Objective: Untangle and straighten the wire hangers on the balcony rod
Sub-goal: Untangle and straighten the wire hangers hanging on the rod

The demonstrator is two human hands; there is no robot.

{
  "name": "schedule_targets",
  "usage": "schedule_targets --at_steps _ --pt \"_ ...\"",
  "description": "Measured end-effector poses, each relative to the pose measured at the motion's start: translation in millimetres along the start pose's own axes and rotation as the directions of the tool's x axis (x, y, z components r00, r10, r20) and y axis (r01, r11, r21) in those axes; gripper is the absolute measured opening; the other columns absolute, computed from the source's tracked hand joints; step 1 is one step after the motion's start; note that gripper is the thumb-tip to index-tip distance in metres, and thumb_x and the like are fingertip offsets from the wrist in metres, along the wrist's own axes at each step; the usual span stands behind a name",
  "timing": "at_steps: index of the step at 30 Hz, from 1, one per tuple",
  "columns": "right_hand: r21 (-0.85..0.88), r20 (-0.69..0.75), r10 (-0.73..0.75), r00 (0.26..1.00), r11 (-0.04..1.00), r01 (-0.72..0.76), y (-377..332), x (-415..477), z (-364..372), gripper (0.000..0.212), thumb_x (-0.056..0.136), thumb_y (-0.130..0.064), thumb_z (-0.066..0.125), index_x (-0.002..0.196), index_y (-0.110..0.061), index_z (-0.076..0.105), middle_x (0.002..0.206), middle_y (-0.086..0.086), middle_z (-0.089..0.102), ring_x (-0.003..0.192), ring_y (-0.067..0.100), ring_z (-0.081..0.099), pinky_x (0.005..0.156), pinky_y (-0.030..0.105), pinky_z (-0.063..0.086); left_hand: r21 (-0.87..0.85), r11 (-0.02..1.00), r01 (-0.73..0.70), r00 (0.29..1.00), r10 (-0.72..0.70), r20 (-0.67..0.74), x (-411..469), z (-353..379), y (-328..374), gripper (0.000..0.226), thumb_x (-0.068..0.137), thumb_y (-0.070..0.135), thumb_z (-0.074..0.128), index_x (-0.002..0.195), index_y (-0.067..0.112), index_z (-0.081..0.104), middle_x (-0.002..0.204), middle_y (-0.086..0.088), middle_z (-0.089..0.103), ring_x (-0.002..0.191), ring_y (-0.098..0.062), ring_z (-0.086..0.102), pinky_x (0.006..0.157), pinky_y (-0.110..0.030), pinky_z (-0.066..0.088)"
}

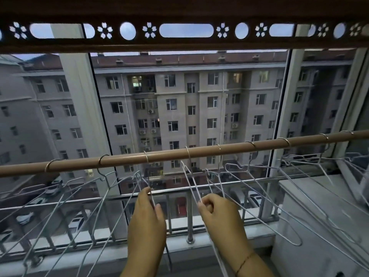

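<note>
Two hangers (190, 180) near the rod's (199, 151) middle are being pinched, one by the left hand's (146, 222) fingers, one by the right hand's (217, 214), while overlapping ones rightward are seemingly awaiting untangling.

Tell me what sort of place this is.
Most likely a glazed balcony of an upper-floor flat, used for drying laundry. A drying rod carries a row of wire hangers, a metal railing runs along the window, and an apartment block faces it, with parked cars far below.
</note>
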State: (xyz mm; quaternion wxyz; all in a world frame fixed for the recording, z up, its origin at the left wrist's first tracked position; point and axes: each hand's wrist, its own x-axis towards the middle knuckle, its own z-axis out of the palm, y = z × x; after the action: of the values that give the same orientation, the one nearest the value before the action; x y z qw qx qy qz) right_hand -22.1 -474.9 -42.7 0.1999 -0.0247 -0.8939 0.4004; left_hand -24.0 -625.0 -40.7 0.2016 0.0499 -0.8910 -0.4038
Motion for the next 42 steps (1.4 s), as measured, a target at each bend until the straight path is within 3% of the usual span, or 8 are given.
schedule_targets --at_steps 7,9,12,18,24,29,36,42 --pt "0.069 0.097 -0.013 0.995 0.998 0.007 11.2 -2.3 -22.4 0.013 0.088 -0.028 0.057 0.092 -0.019 0.066 0.058 -0.012 0.049 0.055 0.002 0.050 0.053 0.012 0.043 0.099 0.994 0.044 0.996 -0.036 -0.087 -3.7 14.3 14.2 0.060 0.085 0.024 0.062 0.137 0.015 0.033 0.137 -0.012 0.042 0.120 -0.030 0.046 0.096 -0.046 0.041" --pt "0.126 0.139 -0.004 0.990 0.992 -0.014 15.6 -4.3 -37.3 0.015 0.088 -0.027 0.058 0.098 -0.019 0.065 0.062 -0.011 0.052 0.063 0.007 0.057 0.066 0.023 0.055 0.136 0.987 0.083 0.989 -0.066 -0.129 -5.8 17.6 22.9 0.065 0.082 0.026 0.066 0.137 0.015 0.033 0.138 -0.015 0.040 0.125 -0.034 0.041 0.101 -0.052 0.037" --pt "0.155 0.158 0.007 0.987 0.987 -0.032 27.7 -9.2 -67.8 0.018 0.088 -0.029 0.057 0.103 -0.021 0.063 0.069 -0.009 0.056 0.070 0.014 0.063 0.072 0.031 0.057 0.112 0.990 0.081 0.978 -0.058 -0.203 -16.4 24.0 47.3 0.068 0.077 0.022 0.071 0.135 0.014 0.036 0.136 -0.019 0.041 0.124 -0.039 0.040 0.099 -0.057 0.036" --pt "0.117 -0.080 0.010 0.997 0.993 -0.001 75.1 -10.3 -138.2 0.007 0.087 -0.029 0.057 0.091 -0.033 0.061 0.069 -0.011 0.060 0.064 0.004 0.058 0.060 0.019 0.051 0.025 0.984 -0.176 0.960 0.177 -0.219 -49.8 48.5 101.4 0.061 0.073 0.009 0.073 0.127 0.012 0.046 0.127 -0.017 0.048 0.119 -0.037 0.044 0.100 -0.055 0.037" --pt "-0.029 -0.275 0.008 0.961 0.999 -0.017 126.1 -3.4 -179.5 0.012 0.086 -0.025 0.059 0.098 -0.027 0.061 0.091 -0.011 0.058 0.077 0.004 0.056 0.068 0.018 0.050 -0.035 0.940 -0.340 0.938 0.336 -0.080 -77.7 88.0 145.9 0.041 0.069 0.003 0.076 0.108 0.010 0.065 0.113 -0.014 0.057 0.109 -0.036 0.051 0.093 -0.048 0.040" --pt "0.004 -0.341 0.066 0.938 0.998 -0.069 149.4 -1.5 -200.0 0.009 0.087 -0.024 0.059 0.093 -0.030 0.061 0.089 -0.016 0.059 0.075 -0.001 0.057 0.058 0.004 0.044 -0.096 0.901 -0.422 0.904 0.427 0.029 -86.6 114.8 170.1 0.036 0.066 0.001 0.078 0.099 0.013 0.069 0.108 -0.010 0.060 0.104 -0.037 0.054 0.088 -0.048 0.044" --pt "0.015 -0.599 0.086 0.796 0.995 -0.096 189.8 10.4 -261.0 0.010 0.086 -0.022 0.061 0.085 -0.031 0.059 0.085 -0.009 0.064 0.073 0.001 0.058 0.054 0.007 0.042 -0.282 0.790 -0.545 0.802 0.589 0.101 -99.9 152.2 219.2 0.030 0.081 0.014 0.066 0.108 0.025 0.061 0.108 0.012 0.050 0.099 -0.012 0.052 0.080 -0.022 0.037" --pt "-0.121 -0.419 0.247 0.874 0.939 -0.323 236.3 44.1 -272.8 0.036 0.083 -0.040 0.061 0.113 -0.021 0.052 0.105 -0.003 0.051 0.087 0.012 0.052 0.068 0.022 0.041 -0.333 0.783 -0.526 0.786 0.597 0.163 -116.3 200.5 256.1 0.045 0.087 0.021 0.060 0.130 0.027 0.048 0.122 0.016 0.046 0.106 -0.004 0.050 0.090 -0.015 0.036"
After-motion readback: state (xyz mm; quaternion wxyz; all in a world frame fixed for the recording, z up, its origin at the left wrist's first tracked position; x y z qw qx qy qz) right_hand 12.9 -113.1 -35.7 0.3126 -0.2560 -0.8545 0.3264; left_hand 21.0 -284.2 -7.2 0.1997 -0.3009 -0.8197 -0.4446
